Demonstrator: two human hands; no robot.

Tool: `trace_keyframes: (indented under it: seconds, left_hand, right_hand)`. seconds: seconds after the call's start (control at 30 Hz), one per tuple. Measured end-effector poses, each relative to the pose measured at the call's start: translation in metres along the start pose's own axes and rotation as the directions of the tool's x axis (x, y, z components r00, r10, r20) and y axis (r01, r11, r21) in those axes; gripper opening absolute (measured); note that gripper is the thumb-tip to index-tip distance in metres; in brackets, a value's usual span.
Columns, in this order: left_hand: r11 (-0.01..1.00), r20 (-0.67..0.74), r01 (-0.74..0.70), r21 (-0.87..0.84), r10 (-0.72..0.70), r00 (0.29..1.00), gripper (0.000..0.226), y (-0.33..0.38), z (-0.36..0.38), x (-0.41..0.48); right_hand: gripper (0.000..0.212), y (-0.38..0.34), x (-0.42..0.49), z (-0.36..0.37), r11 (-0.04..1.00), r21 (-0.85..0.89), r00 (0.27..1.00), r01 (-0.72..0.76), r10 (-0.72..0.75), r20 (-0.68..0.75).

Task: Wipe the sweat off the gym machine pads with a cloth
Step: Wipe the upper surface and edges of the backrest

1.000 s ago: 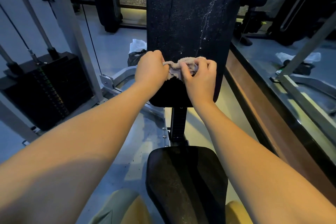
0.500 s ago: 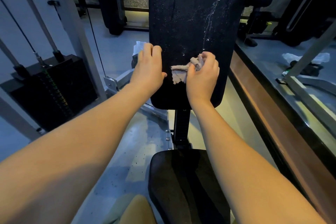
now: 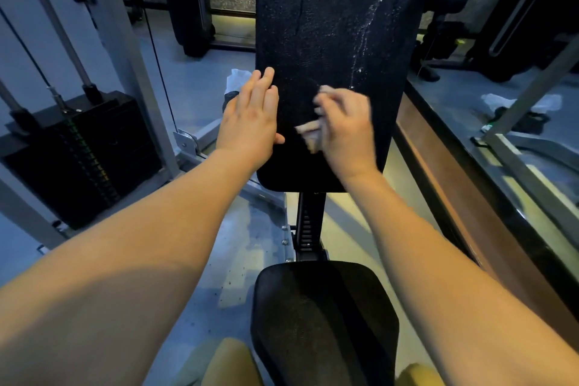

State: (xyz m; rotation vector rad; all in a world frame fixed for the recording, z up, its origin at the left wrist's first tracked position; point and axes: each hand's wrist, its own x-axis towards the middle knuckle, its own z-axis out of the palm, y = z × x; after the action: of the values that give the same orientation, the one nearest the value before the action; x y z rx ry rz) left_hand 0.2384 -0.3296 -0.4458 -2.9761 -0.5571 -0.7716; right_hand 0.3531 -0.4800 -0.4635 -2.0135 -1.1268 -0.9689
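A tall black back pad (image 3: pixel 338 25) stands upright ahead of me, speckled and streaked with wet sweat on its upper and right parts. My left hand (image 3: pixel 252 117) rests flat with straight fingers on the pad's left edge. My right hand (image 3: pixel 346 127) grips a small beige cloth (image 3: pixel 308 131) against the lower middle of the pad; it is motion-blurred. Below, near my knees, is the black seat pad (image 3: pixel 322 320).
A black weight stack (image 3: pixel 78 150) with cables and a grey frame stands at the left. A wooden ledge (image 3: pixel 463 194) and metal bars run along the right. White towels lie on the floor behind the pad (image 3: pixel 239 77) and at the right (image 3: pixel 520 103).
My left hand let go of the cloth and flattened on the pad's left edge. My right hand now works the cloth alone and has shifted slightly across the lower pad.
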Motion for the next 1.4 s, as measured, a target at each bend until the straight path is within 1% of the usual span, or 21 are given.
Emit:
trace_keyframes:
  seconds: [0.1,0.17,0.23,0.3,0.37,0.43,0.5,0.57,0.63,0.73,0.77,0.8,0.83,0.93,1.0,1.1,1.17,1.2,1.23,1.3,1.4]
  left_hand:
    - [1.0,0.019,0.006,0.001,-0.006,1.0,0.086,0.003,-0.001,-0.001]
    - [1.0,0.015,0.007,0.002,-0.007,1.0,0.086,0.003,-0.001,-0.001]
    - [1.0,0.019,0.009,0.011,-0.009,1.0,0.087,0.001,-0.003,-0.001]
    - [1.0,0.029,0.006,0.027,-0.007,1.0,0.087,0.0,-0.005,0.0]
    - [0.999,0.043,0.003,0.038,-0.005,0.999,0.088,0.002,-0.007,0.0]
    - [0.999,0.053,0.002,0.047,-0.005,0.999,0.087,0.003,-0.008,0.001]
    - [0.999,0.045,0.011,0.048,-0.013,0.999,0.085,0.002,-0.007,0.001]
    - [0.999,0.044,0.015,0.046,-0.017,0.999,0.085,0.003,-0.007,0.001]
    - [0.998,0.05,0.019,0.054,-0.022,0.999,0.087,0.005,-0.009,0.001]
    - [0.996,0.074,0.026,0.08,-0.032,0.997,0.087,0.007,-0.013,0.001]
    - [0.996,0.078,0.028,0.088,-0.035,0.996,0.087,0.009,-0.014,0.001]
    - [0.995,0.081,0.029,0.094,-0.037,0.996,0.087,0.009,-0.015,0.001]
    - [0.995,0.082,0.031,0.1,-0.039,0.996,0.086,0.01,-0.015,0.001]
    - [0.993,0.082,0.038,0.115,-0.048,0.995,0.086,0.011,-0.014,0.001]
    - [0.992,0.09,0.044,0.121,-0.055,0.994,0.086,0.013,-0.014,0.001]
    - [0.988,0.094,0.048,0.146,-0.062,0.994,0.089,0.015,-0.017,0.001]
    - [0.986,0.098,0.044,0.162,-0.06,0.993,0.089,0.016,-0.019,0.001]
    - [0.985,0.1,0.043,0.165,-0.061,0.993,0.089,0.016,-0.02,0.001]
    - [0.985,0.101,0.044,0.166,-0.062,0.993,0.088,0.017,-0.02,0.001]
    - [0.985,0.096,0.053,0.163,-0.069,0.993,0.087,0.019,-0.019,0.0]
    - [0.986,0.097,0.062,0.157,-0.077,0.992,0.086,0.022,-0.021,-0.002]
  right_hand:
    - [0.032,0.021,0.001,-0.014,0.964,0.02,0.957,-0.266,0.266,-0.115]
    - [0.031,-0.006,0.004,-0.001,0.956,0.077,0.948,-0.284,0.291,-0.125]
    - [0.029,-0.035,0.006,0.017,0.987,0.097,0.988,-0.13,0.138,-0.076]
    - [0.028,-0.036,0.01,0.016,0.994,0.059,0.995,0.097,-0.098,0.011]
    - [0.03,-0.007,0.016,0.003,0.985,0.03,0.983,0.173,-0.174,0.054]
    - [0.028,0.027,0.017,-0.019,1.0,0.013,1.0,-0.017,0.017,0.023]
    - [0.03,0.04,0.013,-0.03,0.978,-0.018,0.978,-0.207,0.206,-0.041]
    - [0.032,0.021,0.01,-0.021,0.959,0.009,0.953,-0.283,0.282,-0.112]
    - [0.034,-0.011,0.009,-0.004,0.976,0.019,0.972,-0.216,0.216,-0.088]
    - [0.04,-0.015,0.007,0.001,0.991,-0.024,0.986,0.131,-0.127,0.106]
    - [0.039,-0.004,0.01,-0.008,0.986,-0.03,0.977,0.166,-0.16,0.143]
    - [0.036,0.011,0.012,-0.017,0.99,-0.047,0.981,0.135,-0.127,0.149]
    - [0.032,0.025,0.014,-0.027,0.999,-0.026,0.992,0.024,-0.02,0.126]
    - [0.031,0.043,0.019,-0.035,0.97,-0.022,0.97,-0.242,0.24,-0.048]
    - [0.035,0.024,0.016,-0.02,0.96,-0.025,0.958,-0.279,0.276,-0.077]
    - [0.043,-0.01,0.01,-0.002,0.998,0.023,0.996,-0.066,0.064,0.057]
    - [0.043,0.003,0.011,-0.009,0.986,-0.013,0.971,0.167,-0.162,0.174]
    - [0.041,0.018,0.014,-0.018,0.973,-0.055,0.959,0.224,-0.21,0.189]
    - [0.038,0.035,0.018,-0.026,0.977,-0.091,0.972,0.191,-0.176,0.156]
    - [0.032,0.055,0.025,-0.038,0.996,-0.036,0.996,-0.076,0.078,0.045]
    - [0.038,0.04,0.02,-0.028,0.981,-0.047,0.982,-0.188,0.187,-0.025]
